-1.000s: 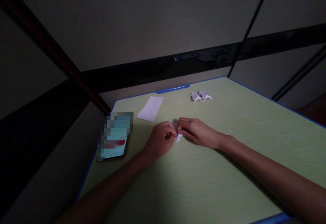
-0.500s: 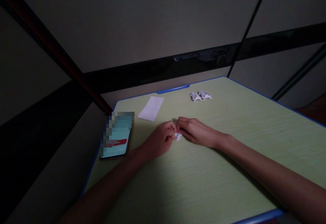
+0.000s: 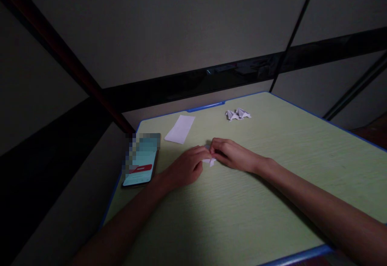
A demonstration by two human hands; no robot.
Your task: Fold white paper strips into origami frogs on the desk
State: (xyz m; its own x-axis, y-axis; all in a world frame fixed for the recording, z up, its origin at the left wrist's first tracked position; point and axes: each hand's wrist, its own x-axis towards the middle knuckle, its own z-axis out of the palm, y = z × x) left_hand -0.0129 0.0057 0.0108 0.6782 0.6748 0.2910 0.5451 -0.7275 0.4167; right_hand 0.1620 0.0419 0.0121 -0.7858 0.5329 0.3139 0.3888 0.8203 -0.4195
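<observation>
A small piece of folded white paper [image 3: 211,162] lies on the table between my hands, mostly covered by fingers. From the left, my left hand [image 3: 190,165] reaches over it, index finger extended across its upper part and thumb bent below; the hand is closed on the paper. My right hand [image 3: 231,153] is closed too, its fingertips pinching the paper's right side. The fingertips of both hands meet there. Beyond them stand two folded paper figures [image 3: 238,114] side by side, white with pointed corners.
A flat white paper sheet [image 3: 180,129] lies behind my left hand. Left of it is a phone [image 3: 142,161] with its screen lit, partly pixelated. The pale green table [image 3: 290,169] has a blue edge and a blue handle strip [image 3: 206,106] against the cabinet panels.
My left hand has flattened, its index finger now stretched over the paper instead of curled beside it. More of the paper shows under it. My right hand has hardly moved.
</observation>
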